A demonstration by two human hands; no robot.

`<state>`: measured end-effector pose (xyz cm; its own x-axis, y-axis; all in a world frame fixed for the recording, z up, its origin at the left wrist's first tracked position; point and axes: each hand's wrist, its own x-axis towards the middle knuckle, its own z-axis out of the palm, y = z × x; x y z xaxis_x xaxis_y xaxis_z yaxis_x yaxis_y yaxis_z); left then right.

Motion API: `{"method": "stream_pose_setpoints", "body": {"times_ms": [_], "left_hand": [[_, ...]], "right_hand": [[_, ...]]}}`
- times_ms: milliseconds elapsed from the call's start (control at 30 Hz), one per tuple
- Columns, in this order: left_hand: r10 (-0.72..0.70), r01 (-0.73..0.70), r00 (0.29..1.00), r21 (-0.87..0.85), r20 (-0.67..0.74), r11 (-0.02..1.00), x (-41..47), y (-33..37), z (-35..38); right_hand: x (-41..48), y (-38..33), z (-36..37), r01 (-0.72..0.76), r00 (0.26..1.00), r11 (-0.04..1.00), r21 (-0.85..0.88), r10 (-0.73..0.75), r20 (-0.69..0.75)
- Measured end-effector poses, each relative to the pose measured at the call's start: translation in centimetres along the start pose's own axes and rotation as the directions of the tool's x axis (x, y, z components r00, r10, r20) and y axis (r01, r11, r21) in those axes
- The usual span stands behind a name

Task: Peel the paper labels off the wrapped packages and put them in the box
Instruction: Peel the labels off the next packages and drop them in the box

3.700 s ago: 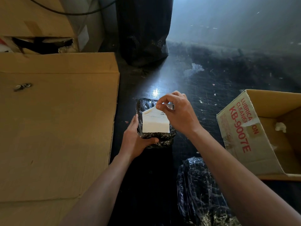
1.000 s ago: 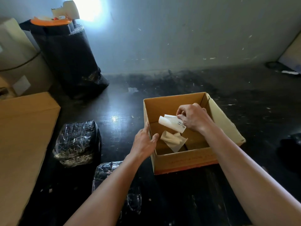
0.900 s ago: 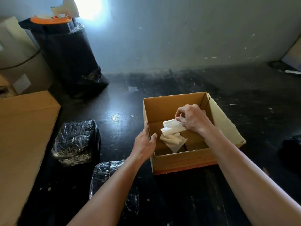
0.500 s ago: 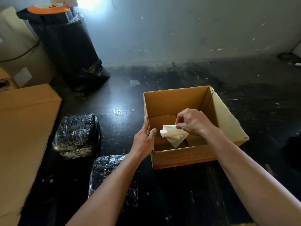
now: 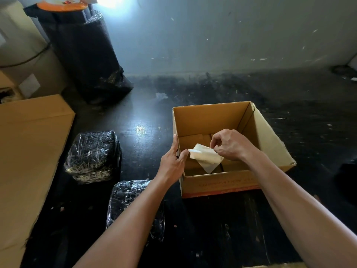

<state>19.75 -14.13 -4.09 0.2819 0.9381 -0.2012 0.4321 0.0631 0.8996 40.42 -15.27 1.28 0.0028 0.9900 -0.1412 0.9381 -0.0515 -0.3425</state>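
Note:
An open cardboard box (image 5: 270, 144) stands on the dark floor right of centre. My right hand (image 5: 229, 145) is over its inside, fingertips pinched on a crumpled white paper label (image 5: 202, 155) that hangs inside the box above another pale label. My left hand (image 5: 173, 161) grips the box's left wall, thumb inside near the label. Two black packages wrapped in clear film lie to the left: one (image 5: 92, 153) further back, one (image 5: 131, 202) partly under my left forearm. Neither shows a label.
A large flat cardboard sheet (image 5: 29, 161) covers the floor at the left. A tall black wrapped roll (image 5: 85, 55) with an orange top stands at the back left by more cartons. A pale wall runs along the back.
The label came off the package and my right hand carried it into the box; over the last second it has sunk lower inside. My left hand moved from the package to the box wall.

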Motion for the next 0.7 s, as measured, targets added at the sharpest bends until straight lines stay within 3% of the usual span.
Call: {"method": "stream_pose_setpoints", "body": {"times_ms": [700], "left_hand": [[0.057,-0.057,0.998,0.011,-0.014,0.998,0.1,-0.4,0.0]], "right_hand": [[-1.2,-0.1,-0.6,0.057,0.993,0.997,0.059,-0.051,-0.107]]}}
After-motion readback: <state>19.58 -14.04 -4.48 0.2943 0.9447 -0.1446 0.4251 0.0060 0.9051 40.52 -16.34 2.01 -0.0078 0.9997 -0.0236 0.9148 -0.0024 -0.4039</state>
